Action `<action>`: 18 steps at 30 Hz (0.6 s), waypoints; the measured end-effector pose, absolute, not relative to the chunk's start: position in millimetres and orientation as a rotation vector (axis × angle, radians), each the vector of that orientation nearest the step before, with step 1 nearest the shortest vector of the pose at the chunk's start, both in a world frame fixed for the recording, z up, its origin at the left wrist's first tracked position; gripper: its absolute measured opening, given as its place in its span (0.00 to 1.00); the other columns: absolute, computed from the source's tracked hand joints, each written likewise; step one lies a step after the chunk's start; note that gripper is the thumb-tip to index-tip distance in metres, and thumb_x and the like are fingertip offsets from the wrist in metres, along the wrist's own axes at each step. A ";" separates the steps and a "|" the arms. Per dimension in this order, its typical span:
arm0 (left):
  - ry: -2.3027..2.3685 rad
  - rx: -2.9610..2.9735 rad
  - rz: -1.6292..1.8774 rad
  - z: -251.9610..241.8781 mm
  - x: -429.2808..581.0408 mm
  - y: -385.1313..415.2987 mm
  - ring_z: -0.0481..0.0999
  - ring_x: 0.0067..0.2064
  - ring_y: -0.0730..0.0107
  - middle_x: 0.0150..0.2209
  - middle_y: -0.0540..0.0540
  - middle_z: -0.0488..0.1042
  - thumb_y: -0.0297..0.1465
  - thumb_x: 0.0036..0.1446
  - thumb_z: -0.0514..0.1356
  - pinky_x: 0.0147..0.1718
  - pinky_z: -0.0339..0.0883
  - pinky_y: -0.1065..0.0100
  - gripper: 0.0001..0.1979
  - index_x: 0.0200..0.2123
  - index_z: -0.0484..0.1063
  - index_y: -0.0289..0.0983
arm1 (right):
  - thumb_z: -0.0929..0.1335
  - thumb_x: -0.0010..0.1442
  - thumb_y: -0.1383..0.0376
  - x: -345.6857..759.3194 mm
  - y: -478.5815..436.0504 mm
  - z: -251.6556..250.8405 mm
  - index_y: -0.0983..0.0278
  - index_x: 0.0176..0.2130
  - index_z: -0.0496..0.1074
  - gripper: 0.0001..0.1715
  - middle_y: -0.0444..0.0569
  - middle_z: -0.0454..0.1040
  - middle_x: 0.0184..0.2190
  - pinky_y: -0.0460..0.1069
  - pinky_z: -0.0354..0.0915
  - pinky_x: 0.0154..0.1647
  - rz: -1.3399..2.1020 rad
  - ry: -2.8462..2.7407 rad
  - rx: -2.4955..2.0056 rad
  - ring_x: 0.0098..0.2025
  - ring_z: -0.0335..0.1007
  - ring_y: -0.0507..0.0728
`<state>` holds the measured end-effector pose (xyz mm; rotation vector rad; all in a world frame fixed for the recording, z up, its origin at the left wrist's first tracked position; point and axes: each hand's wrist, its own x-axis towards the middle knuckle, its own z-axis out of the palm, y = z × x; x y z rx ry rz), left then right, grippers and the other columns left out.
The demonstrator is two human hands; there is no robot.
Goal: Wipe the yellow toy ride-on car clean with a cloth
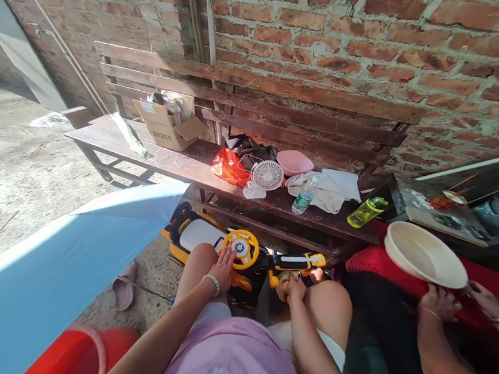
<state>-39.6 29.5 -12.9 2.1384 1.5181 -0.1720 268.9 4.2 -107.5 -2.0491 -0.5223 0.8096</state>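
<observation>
My left hand [225, 267] rests on my left knee with its fingers stretched out. Its fingertips reach the yellow steering wheel [241, 249] of a ride-on toy car [198, 233], which stands between my legs and the bench. Low between my knees, my right hand [296, 290] is closed beside my right thigh. A small tan, yellowish thing [283, 286] shows at its fingers; its kind is unclear. Close above it lies the toy's black and yellow front bar [299, 262].
A wooden bench [178, 161] holds a cardboard box [163, 125], white fan [267, 176], pink basin [294, 162], water bottle [303, 200] and green bottle [367, 212]. At right, another person's hands [439, 303] hold a cream basin [425, 255]. A red bucket [85, 347] and blue sheet [75, 260] are left.
</observation>
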 end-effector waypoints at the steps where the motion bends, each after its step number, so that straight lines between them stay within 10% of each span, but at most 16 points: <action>1: 1.531 2.135 -0.204 -12.6 -38.7 29.5 0.35 0.84 0.46 0.84 0.34 0.30 0.24 0.55 0.59 0.80 0.49 0.45 0.62 0.83 0.21 0.36 | 0.72 0.50 0.53 277.0 6.9 -104.3 0.55 0.26 0.65 0.14 0.47 0.74 0.23 0.54 0.71 0.36 0.787 -0.445 -2.066 0.37 0.78 0.65; 7: 1.565 2.132 -0.365 -15.2 -40.2 31.3 0.29 0.85 0.49 0.84 0.37 0.29 0.24 0.58 0.58 0.79 0.51 0.44 0.55 0.84 0.37 0.34 | 0.66 0.57 0.54 295.8 17.2 -85.8 0.56 0.31 0.67 0.10 0.55 0.80 0.32 0.55 0.74 0.42 0.760 -0.233 -2.098 0.45 0.80 0.67; 18: 1.592 2.132 -0.334 -8.0 -40.0 33.7 0.34 0.85 0.51 0.85 0.38 0.34 0.24 0.60 0.58 0.78 0.52 0.42 0.51 0.84 0.43 0.36 | 0.71 0.50 0.58 259.9 10.7 -72.0 0.58 0.20 0.70 0.12 0.47 0.75 0.19 0.50 0.67 0.30 1.069 -0.599 -2.030 0.28 0.74 0.59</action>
